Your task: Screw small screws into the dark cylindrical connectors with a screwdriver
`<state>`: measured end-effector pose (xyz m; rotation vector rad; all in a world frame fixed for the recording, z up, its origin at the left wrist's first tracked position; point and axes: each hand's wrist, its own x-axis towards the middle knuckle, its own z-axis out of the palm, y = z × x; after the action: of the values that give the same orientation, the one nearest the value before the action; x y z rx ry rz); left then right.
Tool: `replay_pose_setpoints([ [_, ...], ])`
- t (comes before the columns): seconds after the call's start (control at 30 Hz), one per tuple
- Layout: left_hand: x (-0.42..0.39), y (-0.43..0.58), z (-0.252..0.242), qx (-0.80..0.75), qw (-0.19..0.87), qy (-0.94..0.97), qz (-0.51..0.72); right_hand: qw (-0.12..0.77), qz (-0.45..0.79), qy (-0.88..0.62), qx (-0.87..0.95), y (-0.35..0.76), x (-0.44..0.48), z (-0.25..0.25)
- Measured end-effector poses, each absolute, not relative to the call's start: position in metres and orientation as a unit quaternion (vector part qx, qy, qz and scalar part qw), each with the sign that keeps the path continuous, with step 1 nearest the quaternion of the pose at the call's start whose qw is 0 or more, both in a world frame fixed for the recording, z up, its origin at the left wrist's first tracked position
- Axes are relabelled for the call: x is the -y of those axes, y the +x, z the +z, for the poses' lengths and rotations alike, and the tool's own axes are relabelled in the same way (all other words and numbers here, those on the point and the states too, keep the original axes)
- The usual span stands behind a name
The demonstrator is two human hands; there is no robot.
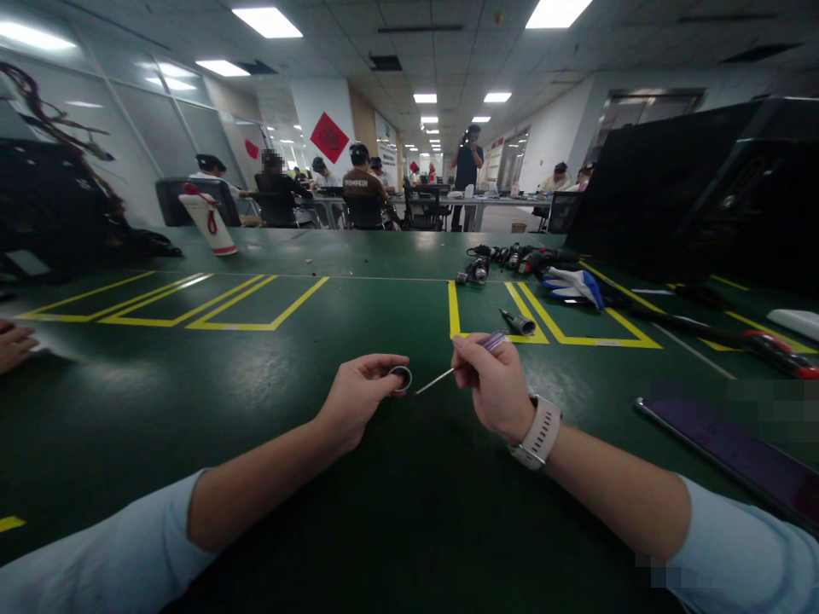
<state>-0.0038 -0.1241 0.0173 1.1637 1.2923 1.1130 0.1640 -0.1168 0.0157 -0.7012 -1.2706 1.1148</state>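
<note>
My left hand (pixel 358 394) pinches a small round metal ring (pixel 403 377) between thumb and fingers, its open face turned to the right. My right hand (pixel 491 379) grips a screwdriver (pixel 436 380) with a translucent purplish handle. The thin shaft points down and left, and its tip is close to the ring, with a small gap between them. Just beyond my right hand, a grey cylindrical metal part (pixel 521 323) with a thin pointed end lies on the green table (pixel 358 298).
Metal parts with black cables (pixel 479 267) lie farther back, beside blue-and-white gloves (pixel 572 287). A phone-like slab (pixel 735 452) and a red-and-black tool (pixel 781 351) are at right. A white cup (pixel 210 220) stands back left. Another person's hand (pixel 14 344) rests at the left edge.
</note>
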Motion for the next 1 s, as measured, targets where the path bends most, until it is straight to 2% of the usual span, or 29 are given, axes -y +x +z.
replay_pose_setpoints([
  [0.37, 0.126, -0.001, 0.017, -0.488, 0.563, 0.453, 0.49, 0.546, 0.213, -0.302, 0.752, 0.164, 0.13, 0.02],
  [1.0, 0.13, 0.0, 0.023, -0.508, 0.533, 0.5, 0.456, 0.524, 0.167, -0.28, 0.787, 0.159, 0.13, 0.016],
])
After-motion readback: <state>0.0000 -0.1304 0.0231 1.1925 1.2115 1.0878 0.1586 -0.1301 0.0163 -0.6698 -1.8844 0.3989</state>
